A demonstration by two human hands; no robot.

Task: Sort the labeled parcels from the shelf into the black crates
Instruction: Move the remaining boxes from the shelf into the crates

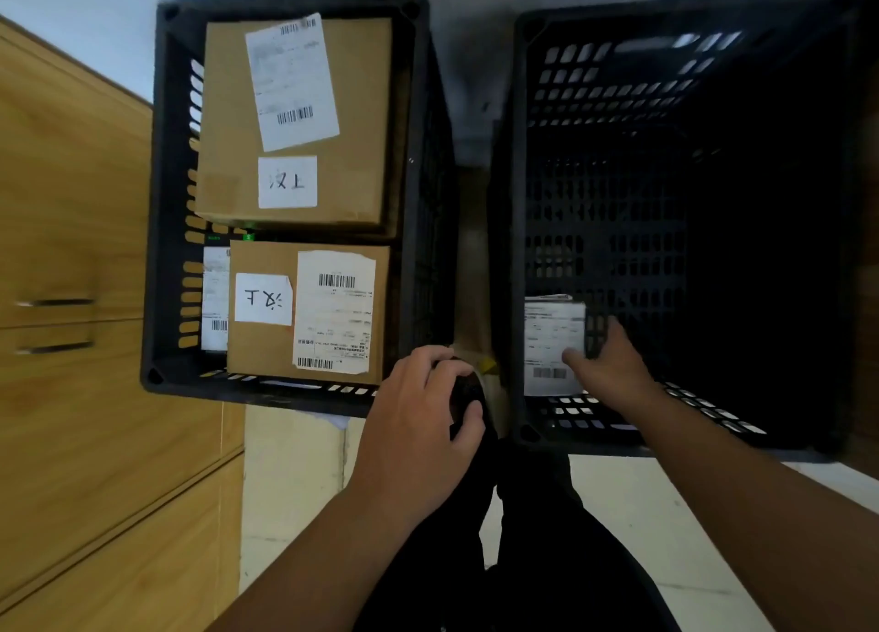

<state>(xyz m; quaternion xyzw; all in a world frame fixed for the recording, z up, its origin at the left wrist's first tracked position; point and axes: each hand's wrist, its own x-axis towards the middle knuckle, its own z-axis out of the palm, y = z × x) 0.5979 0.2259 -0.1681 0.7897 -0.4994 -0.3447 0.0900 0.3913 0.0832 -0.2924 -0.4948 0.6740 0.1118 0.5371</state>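
Two crates side by side on the floor, with a gap between them. Cabinet sits left of the left crate. Left crate holds the far box at the back and the near box in front of it; a slim parcel is wedged between the near box and the crate's left wall. Right crate has a small parcel in the near-left corner. Right hand is over the near wall, holding that parcel's right edge. Left hand is before the gap, just beside the left crate's near-right corner, on something I can't make out.
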